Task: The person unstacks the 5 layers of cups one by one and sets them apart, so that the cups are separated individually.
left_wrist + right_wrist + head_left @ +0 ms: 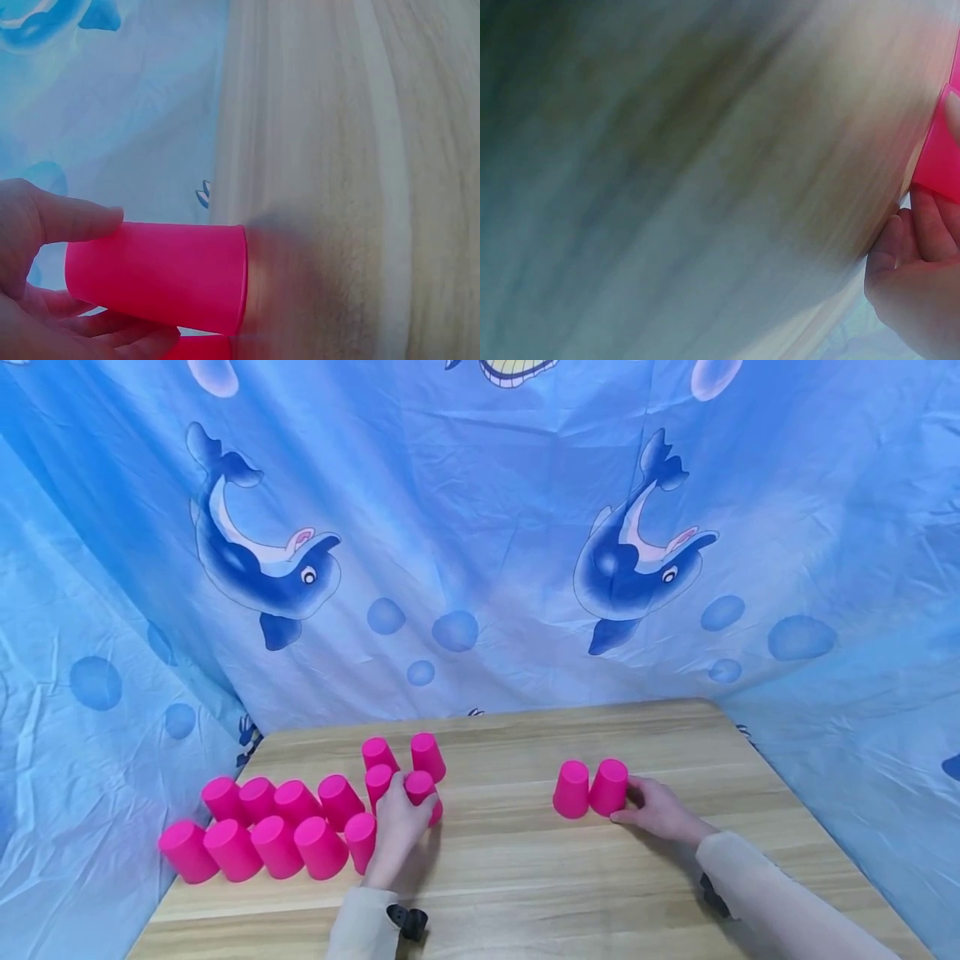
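Note:
My left hand grips an upside-down pink cup, thumb on one side and fingers around the other. The left wrist view shows that same pink cup with its rim close to the tabletop, and part of a second cup just below it. On the right side of the table, my right hand holds another inverted pink cup by its side. Directly left of that one stands a matching cup. Only an edge of the held cup shows in the right wrist view, beside curled fingers.
Two rows of inverted pink cups line the left of the wooden table. Behind my left hand stand a few more, including a far cup. A blue dolphin-print curtain hangs around the back and sides.

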The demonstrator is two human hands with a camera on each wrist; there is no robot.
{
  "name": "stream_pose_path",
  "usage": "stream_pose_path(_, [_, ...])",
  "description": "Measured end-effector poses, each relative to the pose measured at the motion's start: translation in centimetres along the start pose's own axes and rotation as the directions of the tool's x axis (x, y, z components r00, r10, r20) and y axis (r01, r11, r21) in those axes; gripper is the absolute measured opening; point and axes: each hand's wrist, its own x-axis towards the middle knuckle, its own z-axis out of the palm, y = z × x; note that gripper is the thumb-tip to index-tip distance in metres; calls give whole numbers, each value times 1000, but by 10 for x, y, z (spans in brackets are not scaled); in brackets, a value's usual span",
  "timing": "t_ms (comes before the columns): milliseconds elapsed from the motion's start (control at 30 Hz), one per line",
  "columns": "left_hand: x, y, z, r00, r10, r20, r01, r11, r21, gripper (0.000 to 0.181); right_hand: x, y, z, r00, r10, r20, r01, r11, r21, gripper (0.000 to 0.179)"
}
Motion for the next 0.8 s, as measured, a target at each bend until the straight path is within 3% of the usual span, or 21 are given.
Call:
stream_pose_path(167, [5, -2, 4, 1000, 1, -4, -1, 1000, 10, 64, 1, -1, 0, 1000, 11, 0, -11, 1000, -9, 70])
stream_pose_path(300, [4, 7, 5, 996, 73, -51, -72, 997, 9, 76, 1, -1, 0, 1000, 22, -1, -22, 1000, -9, 71])
stream_pose_path(533, [-2, 46, 9, 955, 257, -150, -255, 966, 37, 78, 1, 0, -1, 1000, 7, 1, -7, 1000, 2, 71])
stream_pose_path(667, [-4, 65, 19, 934, 320, -156, -318, 947, 40, 73, 2, 2, -1, 1000, -5, 2, 5, 1000, -2, 71])
stream_pose_path(800, [-8, 83, 38, 934, 344, -94, -346, 938, -9, 70, 1, 3, -1, 1000, -13, 2, 13, 1000, 5, 70])
